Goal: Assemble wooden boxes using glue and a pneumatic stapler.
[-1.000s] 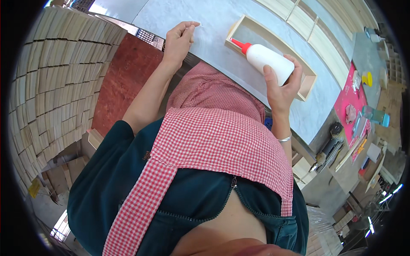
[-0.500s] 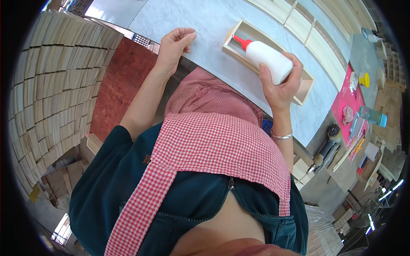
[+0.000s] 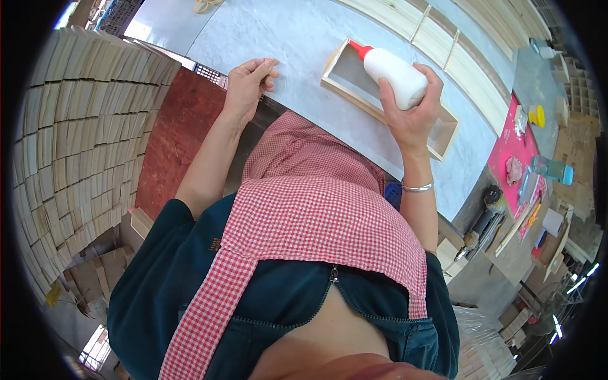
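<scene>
My right hand [image 3: 415,111] is wrapped round a white squeeze bottle [image 3: 396,79] with a red nozzle cap. The bottle is tilted over a shallow, open wooden box [image 3: 354,95], its nozzle tip at the far corner of the box's left end. The box lies slantwise on the pale marbled tabletop [image 3: 291,69]. At the table's near edge, left of the box, my left hand [image 3: 247,88] is closed, thumb pressed against curled fingers. Whether anything small sits in that pinch cannot be made out.
Long pale wooden strips [image 3: 437,38] lie along the table's far side. Tall stacks of wooden pieces [image 3: 82,120] stand at left beside a reddish-brown board [image 3: 180,126]. At right, a pink sheet [image 3: 506,155] carries tools, near a clear bottle [image 3: 551,170] with a blue cap.
The nozzle has travelled away from me along the box's left end, up to its far corner. My left hand stays closed at the table edge. The whole view has shifted slightly.
</scene>
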The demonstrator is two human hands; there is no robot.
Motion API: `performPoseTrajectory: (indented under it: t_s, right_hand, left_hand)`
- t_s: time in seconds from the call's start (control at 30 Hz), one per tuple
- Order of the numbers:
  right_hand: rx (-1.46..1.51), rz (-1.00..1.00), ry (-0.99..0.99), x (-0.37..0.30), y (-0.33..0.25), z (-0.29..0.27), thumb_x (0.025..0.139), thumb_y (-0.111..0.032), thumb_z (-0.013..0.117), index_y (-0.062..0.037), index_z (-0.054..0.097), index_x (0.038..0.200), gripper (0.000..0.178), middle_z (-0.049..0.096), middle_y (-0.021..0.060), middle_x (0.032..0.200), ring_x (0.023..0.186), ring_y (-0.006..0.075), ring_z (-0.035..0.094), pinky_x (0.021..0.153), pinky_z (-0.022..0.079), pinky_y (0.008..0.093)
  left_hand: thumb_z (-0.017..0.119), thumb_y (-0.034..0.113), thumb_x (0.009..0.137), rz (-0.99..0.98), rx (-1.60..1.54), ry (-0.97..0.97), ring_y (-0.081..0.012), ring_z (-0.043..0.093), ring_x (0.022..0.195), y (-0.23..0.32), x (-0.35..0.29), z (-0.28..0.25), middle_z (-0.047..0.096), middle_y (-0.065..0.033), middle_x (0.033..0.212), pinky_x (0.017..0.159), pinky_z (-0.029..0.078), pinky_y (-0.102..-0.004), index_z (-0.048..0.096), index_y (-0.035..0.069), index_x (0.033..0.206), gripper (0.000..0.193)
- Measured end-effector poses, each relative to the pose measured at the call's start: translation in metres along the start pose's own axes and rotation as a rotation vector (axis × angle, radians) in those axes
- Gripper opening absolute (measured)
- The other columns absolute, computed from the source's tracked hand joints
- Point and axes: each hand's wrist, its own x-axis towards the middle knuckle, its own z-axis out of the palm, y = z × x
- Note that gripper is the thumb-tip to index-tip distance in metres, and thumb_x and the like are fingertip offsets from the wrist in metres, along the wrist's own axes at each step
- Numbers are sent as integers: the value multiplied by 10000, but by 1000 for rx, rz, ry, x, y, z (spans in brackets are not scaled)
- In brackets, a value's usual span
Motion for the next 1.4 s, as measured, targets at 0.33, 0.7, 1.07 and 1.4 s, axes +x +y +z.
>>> performPoseTrajectory:
  t_s: [0.33, 0.7, 1.07, 1.4]
  right_hand:
    - [-58, 21, 21, -4, 1, -16, 775, -176, 852, -51, 504, 1263, 612, 620, 132, 1151, 931, 257, 646, 768, 557, 327]
    - [-185, 124, 91, -26, 6, -60, 762, -156, 848, -30, 530, 1236, 585, 626, 134, 1132, 905, 260, 642, 776, 545, 338]
    - [-300, 219, 169, -53, 10, -110, 773, -154, 841, -22, 539, 1231, 564, 627, 141, 1128, 905, 264, 642, 781, 542, 348]
    - [-430, 253, 262, -79, 25, -152, 761, -151, 844, -14, 543, 1221, 567, 642, 153, 1100, 878, 278, 642, 779, 540, 359]
  left_hand:
    - [574, 135, 1016, -49, 2, -21, -58, 525, 617, 3, 2, -1, 651, -56, 803, 574, 452, -184, 687, -30, 1094, 215]
    - [570, 136, 1018, -67, 61, -26, -64, 529, 636, 4, 4, 1, 657, -71, 850, 597, 456, -181, 671, -35, 1128, 227]
    - [580, 131, 1014, -52, 39, -66, -68, 529, 658, -2, 13, -7, 657, -70, 862, 617, 450, -174, 664, -34, 1134, 221]
    - [588, 128, 1010, -35, 70, -74, -67, 523, 661, 0, 10, -4, 653, -60, 857, 618, 450, -171, 664, -31, 1130, 214]
